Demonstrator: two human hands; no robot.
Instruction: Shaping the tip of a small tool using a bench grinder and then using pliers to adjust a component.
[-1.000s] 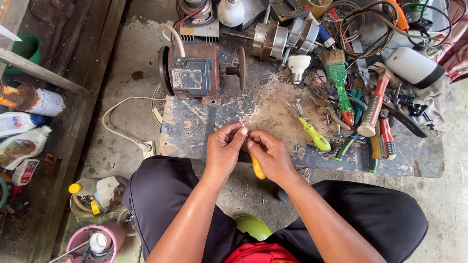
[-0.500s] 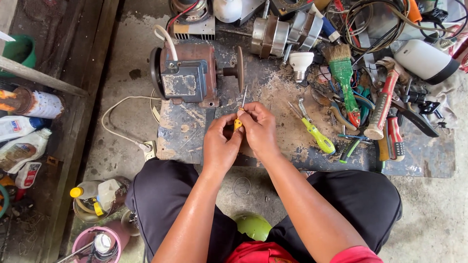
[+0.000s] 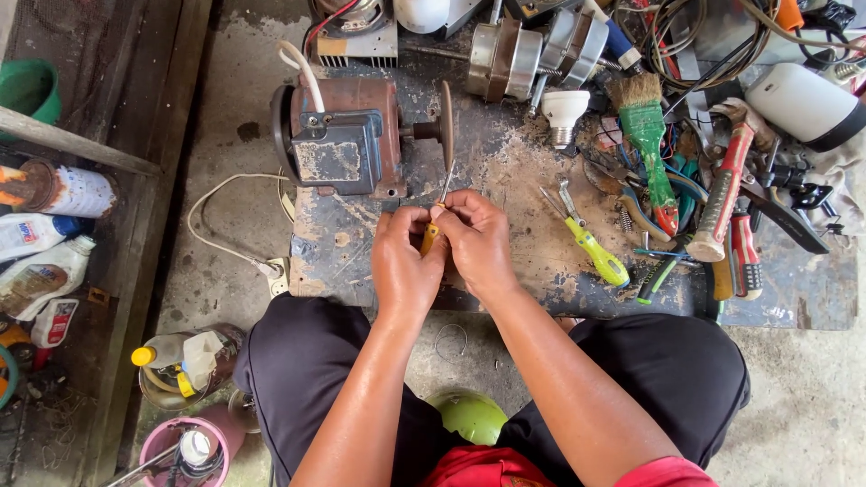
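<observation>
Both my hands are together over a worn metal plate (image 3: pixel 505 271) on the floor. My left hand (image 3: pixel 408 266) and my right hand (image 3: pixel 475 242) both grip a small screwdriver with a yellow handle (image 3: pixel 431 238). Its thin metal shaft (image 3: pixel 446 183) points away from me, toward the grinding wheel (image 3: pixel 446 117) of a rusty bench-grinder motor (image 3: pixel 347 135). The shaft's tip is close to the wheel's edge; contact cannot be made out.
Right of my hands lie a yellow-handled tool (image 3: pixel 591 251), a green-handled brush (image 3: pixel 651 140), a red hammer (image 3: pixel 726 194), pliers and tangled cables. A white cord (image 3: pixel 225 225) runs left of the motor. Bottles and cans (image 3: pixel 54 243) stand at far left, more containers (image 3: pixel 185 361) by my left knee.
My hands have carried the screwdriver forward and left, from the plate's middle up toward the grinder wheel. The view has shifted with them.
</observation>
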